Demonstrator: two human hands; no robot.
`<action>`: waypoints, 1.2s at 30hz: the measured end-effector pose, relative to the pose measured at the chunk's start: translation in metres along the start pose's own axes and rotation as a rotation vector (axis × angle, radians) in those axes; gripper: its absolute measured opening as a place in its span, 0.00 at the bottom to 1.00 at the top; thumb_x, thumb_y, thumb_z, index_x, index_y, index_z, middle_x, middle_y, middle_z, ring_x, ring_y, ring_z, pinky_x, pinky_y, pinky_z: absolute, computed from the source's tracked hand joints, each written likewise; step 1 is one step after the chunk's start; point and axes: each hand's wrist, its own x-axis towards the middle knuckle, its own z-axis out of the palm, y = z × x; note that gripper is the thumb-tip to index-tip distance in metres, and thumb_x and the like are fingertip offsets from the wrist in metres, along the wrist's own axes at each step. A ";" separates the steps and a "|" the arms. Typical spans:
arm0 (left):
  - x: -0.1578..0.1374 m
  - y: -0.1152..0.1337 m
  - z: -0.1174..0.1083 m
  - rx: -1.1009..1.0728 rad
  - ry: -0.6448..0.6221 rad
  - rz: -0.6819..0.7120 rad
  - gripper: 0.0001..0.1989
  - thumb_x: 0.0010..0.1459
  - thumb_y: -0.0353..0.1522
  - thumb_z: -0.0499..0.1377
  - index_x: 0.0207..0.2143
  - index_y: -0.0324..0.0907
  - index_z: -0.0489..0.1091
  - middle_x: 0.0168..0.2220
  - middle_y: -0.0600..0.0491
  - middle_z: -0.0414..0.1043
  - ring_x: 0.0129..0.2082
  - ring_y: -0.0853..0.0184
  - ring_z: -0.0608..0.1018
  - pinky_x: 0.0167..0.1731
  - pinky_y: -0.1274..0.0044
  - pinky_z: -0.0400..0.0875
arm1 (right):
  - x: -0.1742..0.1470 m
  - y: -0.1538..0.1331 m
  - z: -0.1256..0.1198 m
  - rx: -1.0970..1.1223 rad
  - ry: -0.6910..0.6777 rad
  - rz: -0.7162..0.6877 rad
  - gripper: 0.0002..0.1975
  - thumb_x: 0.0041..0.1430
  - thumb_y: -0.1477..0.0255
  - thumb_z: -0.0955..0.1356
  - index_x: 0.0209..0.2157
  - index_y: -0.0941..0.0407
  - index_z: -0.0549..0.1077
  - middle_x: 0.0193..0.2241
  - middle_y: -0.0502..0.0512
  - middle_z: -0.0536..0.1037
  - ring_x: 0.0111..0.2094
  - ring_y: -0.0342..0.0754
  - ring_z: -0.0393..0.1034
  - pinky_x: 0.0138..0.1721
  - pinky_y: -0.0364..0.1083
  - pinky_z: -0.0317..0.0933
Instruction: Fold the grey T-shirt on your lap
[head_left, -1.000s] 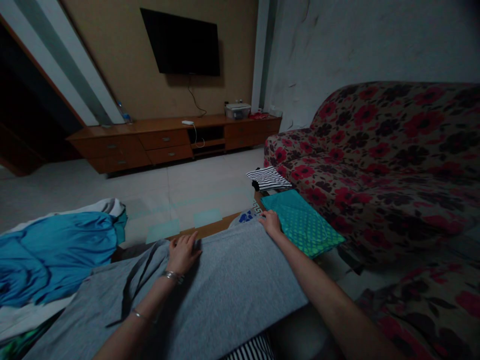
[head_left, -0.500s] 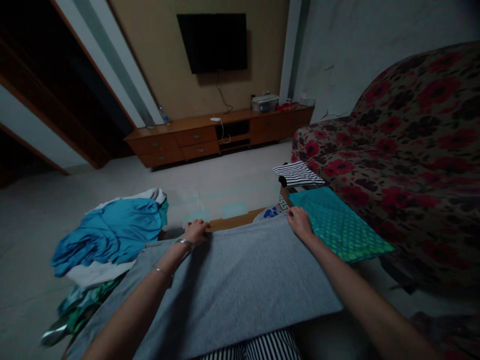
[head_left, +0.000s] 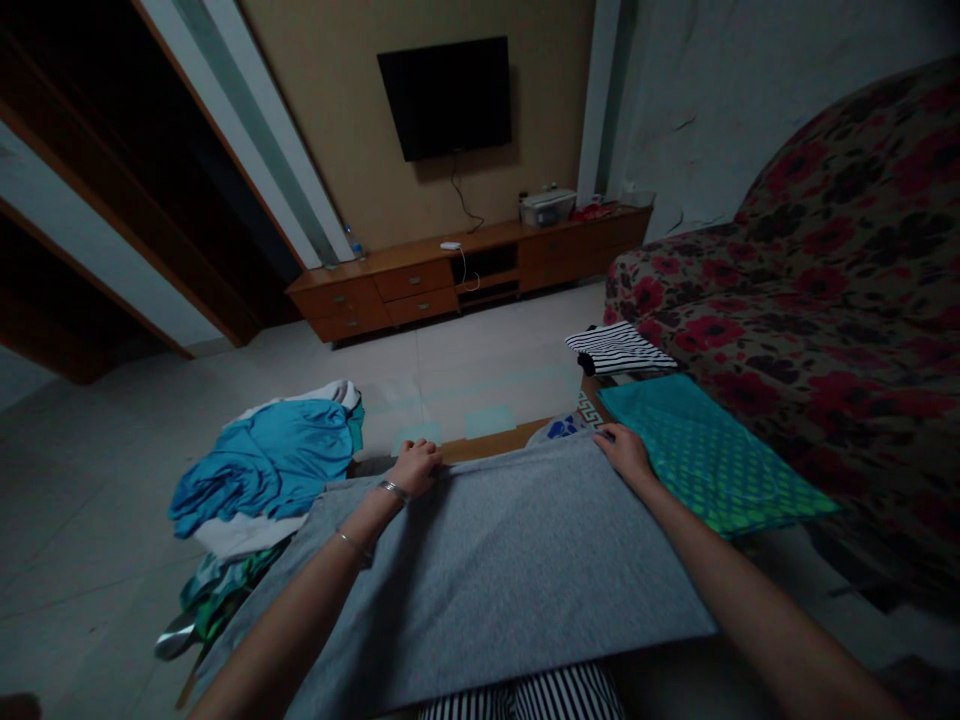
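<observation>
a: where's the grey garment point(head_left: 517, 560)?
b: spread out flat right in front of the person, on the worktop point(head_left: 491, 443), with its near edge above the black-and-white striped legwear point(head_left: 525, 696).
a: and the hands?
b: the right hand point(head_left: 627, 456) pinches the far right corner between thumb and fingers. the left hand point(head_left: 417, 467) is bent over the far edge, further along to the left. its thumb is hidden, so i can't tell whether it grips or only presses.
a: anything near the right hand?
b: a folded teal-and-green cloth point(head_left: 712, 455) just to the right of it, and past that a folded striped cloth point(head_left: 622, 348), close to the floral sofa point(head_left: 810, 290). there's also something with a blue print point(head_left: 562, 428) peeking out beyond the garment's far edge.
a: what about the left side?
b: a crumpled blue cloth point(head_left: 277, 450), with white fabric point(head_left: 244, 535) and green fabric point(head_left: 225, 590) showing at its near side.
a: and across the room?
b: a low wooden cabinet point(head_left: 416, 283) under a dark television point(head_left: 454, 98).
</observation>
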 end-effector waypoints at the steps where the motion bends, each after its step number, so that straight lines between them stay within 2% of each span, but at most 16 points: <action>1: 0.001 0.001 -0.001 -0.005 0.003 0.022 0.06 0.49 0.28 0.57 0.32 0.42 0.70 0.40 0.47 0.69 0.46 0.58 0.67 0.47 0.66 0.55 | 0.000 0.001 0.000 0.014 0.001 0.011 0.14 0.56 0.65 0.64 0.37 0.59 0.75 0.37 0.59 0.77 0.39 0.50 0.70 0.41 0.45 0.60; 6: 0.005 0.002 0.001 -0.067 -0.067 0.048 0.10 0.48 0.23 0.52 0.32 0.42 0.69 0.36 0.50 0.73 0.42 0.63 0.72 0.44 0.72 0.59 | -0.003 -0.003 -0.004 -0.017 -0.017 0.048 0.16 0.59 0.64 0.62 0.39 0.58 0.75 0.38 0.59 0.78 0.39 0.51 0.71 0.40 0.45 0.60; 9: 0.009 -0.003 0.003 -0.070 -0.091 0.020 0.11 0.48 0.25 0.53 0.35 0.43 0.69 0.36 0.51 0.75 0.39 0.64 0.75 0.44 0.73 0.61 | -0.001 -0.012 -0.010 -0.125 -0.048 0.096 0.17 0.61 0.64 0.61 0.41 0.59 0.75 0.40 0.60 0.78 0.41 0.51 0.72 0.40 0.44 0.59; 13: 0.014 -0.008 0.003 -0.049 -0.120 -0.030 0.14 0.47 0.30 0.57 0.39 0.44 0.70 0.37 0.52 0.76 0.39 0.62 0.76 0.46 0.72 0.61 | 0.002 -0.027 -0.017 -0.267 -0.121 0.174 0.16 0.63 0.65 0.60 0.40 0.58 0.75 0.38 0.61 0.78 0.40 0.50 0.72 0.38 0.43 0.59; 20: 0.021 -0.013 0.007 0.031 -0.156 -0.126 0.11 0.52 0.35 0.55 0.37 0.43 0.73 0.37 0.49 0.78 0.41 0.62 0.77 0.47 0.72 0.62 | 0.006 -0.039 -0.018 -0.354 -0.127 0.284 0.16 0.65 0.67 0.59 0.42 0.63 0.73 0.38 0.67 0.77 0.40 0.52 0.73 0.38 0.44 0.59; 27: 0.031 -0.009 0.017 0.100 -0.131 -0.189 0.15 0.59 0.31 0.48 0.41 0.37 0.72 0.36 0.41 0.77 0.39 0.59 0.78 0.45 0.70 0.64 | 0.007 -0.049 -0.018 -0.385 -0.092 0.356 0.17 0.65 0.67 0.58 0.45 0.61 0.72 0.36 0.65 0.77 0.39 0.53 0.72 0.38 0.46 0.59; 30: 0.029 0.000 0.016 0.121 -0.091 -0.224 0.15 0.60 0.28 0.47 0.43 0.36 0.71 0.35 0.41 0.77 0.38 0.59 0.78 0.45 0.69 0.64 | 0.000 -0.060 -0.021 -0.427 0.022 0.274 0.16 0.63 0.68 0.61 0.49 0.59 0.69 0.41 0.65 0.75 0.44 0.54 0.69 0.41 0.47 0.59; 32: 0.024 0.010 0.013 0.138 -0.038 -0.258 0.16 0.60 0.26 0.46 0.45 0.35 0.69 0.35 0.40 0.76 0.39 0.59 0.77 0.48 0.66 0.62 | -0.011 -0.069 -0.021 -0.447 0.123 0.150 0.18 0.61 0.69 0.63 0.52 0.58 0.67 0.45 0.65 0.73 0.47 0.55 0.66 0.45 0.49 0.58; 34: 0.016 0.023 0.010 0.161 0.039 -0.298 0.18 0.60 0.24 0.43 0.47 0.35 0.68 0.41 0.39 0.75 0.44 0.58 0.76 0.53 0.61 0.57 | -0.026 -0.077 -0.015 -0.421 0.155 -0.017 0.20 0.62 0.70 0.63 0.55 0.57 0.65 0.50 0.64 0.71 0.51 0.54 0.63 0.50 0.50 0.56; 36: 0.008 0.039 0.013 0.171 0.150 -0.288 0.20 0.61 0.24 0.41 0.50 0.36 0.66 0.50 0.39 0.70 0.51 0.58 0.71 0.58 0.58 0.49 | -0.040 -0.081 -0.005 -0.375 0.115 -0.172 0.21 0.62 0.70 0.62 0.57 0.57 0.64 0.56 0.63 0.66 0.57 0.54 0.57 0.56 0.51 0.52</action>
